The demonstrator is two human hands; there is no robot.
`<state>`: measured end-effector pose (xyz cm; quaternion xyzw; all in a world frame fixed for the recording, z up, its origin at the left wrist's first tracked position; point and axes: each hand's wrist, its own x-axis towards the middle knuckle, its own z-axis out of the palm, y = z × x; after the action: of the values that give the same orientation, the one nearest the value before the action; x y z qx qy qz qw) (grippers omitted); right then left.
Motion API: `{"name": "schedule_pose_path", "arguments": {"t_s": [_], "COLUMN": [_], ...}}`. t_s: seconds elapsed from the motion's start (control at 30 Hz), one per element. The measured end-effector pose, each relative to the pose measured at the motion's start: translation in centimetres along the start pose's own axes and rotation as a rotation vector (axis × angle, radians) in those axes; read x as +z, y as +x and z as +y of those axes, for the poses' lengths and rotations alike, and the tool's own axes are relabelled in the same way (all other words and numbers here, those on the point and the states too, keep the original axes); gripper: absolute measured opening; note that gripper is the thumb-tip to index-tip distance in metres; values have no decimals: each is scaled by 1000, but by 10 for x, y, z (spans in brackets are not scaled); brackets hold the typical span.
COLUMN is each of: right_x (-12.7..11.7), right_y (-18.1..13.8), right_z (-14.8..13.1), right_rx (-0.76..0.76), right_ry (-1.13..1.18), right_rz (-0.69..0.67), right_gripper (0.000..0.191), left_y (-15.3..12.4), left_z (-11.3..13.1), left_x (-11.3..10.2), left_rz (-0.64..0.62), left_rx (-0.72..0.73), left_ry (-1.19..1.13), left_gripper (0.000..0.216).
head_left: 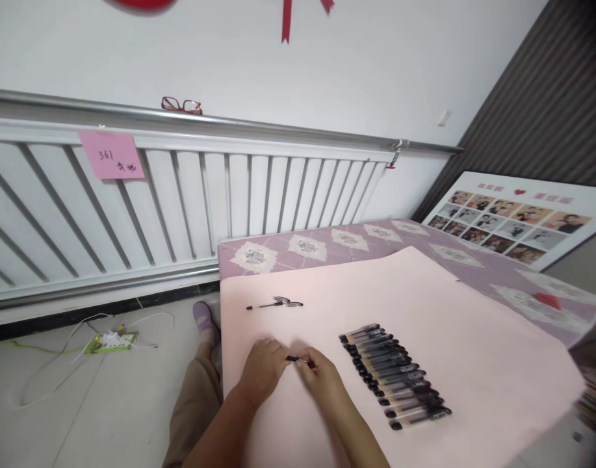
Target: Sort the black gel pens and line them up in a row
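The small black piece (292, 358) is mostly covered by the fingertips of the left hand (264, 372) and the right hand (321, 377) pinching it, so what it is cannot be told. Both arms run off the bottom edge. A red shape (138, 2) and a red ribbon (286, 19) are cut by the top edge. The little pictures on the photo board (517, 218) are too small to make out. The dark pile (593, 396) in the corner is all blurry.

The forearms (220, 432) are bare; the leg wears tan trousers (193, 403), the foot a purple slipper (204, 317).
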<state>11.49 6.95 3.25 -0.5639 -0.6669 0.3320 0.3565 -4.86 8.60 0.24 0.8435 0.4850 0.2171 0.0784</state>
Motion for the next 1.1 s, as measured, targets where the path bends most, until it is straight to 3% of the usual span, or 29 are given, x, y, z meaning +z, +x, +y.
{"name": "schedule_pose_path", "arguments": {"t_s": [0.2,0.43,0.8,1.0,1.1], "right_x": [-7,-18,-14,-20,-18], "right_y": [3,-1,-6,-8,-8], "right_z": [6,16,5,-1,2], "right_rx": [72,100,110,98,107], "right_ry": [15,10,-114,12,50], "right_rz": [39,43,23,126,109], "right_gripper": [15,19,40,27,24], "left_y": [0,1,0,0,-1], "left_z": [0,2,5,5,5], "left_x": [0,-1,-7,-9,-9], "left_rz": [25,-10,14,34,42], "left_rx": [-39,-30,-39,-48,-50], "left_ry": [8,22,11,-6,-14], "left_gripper": [24,14,8,11,12]}}
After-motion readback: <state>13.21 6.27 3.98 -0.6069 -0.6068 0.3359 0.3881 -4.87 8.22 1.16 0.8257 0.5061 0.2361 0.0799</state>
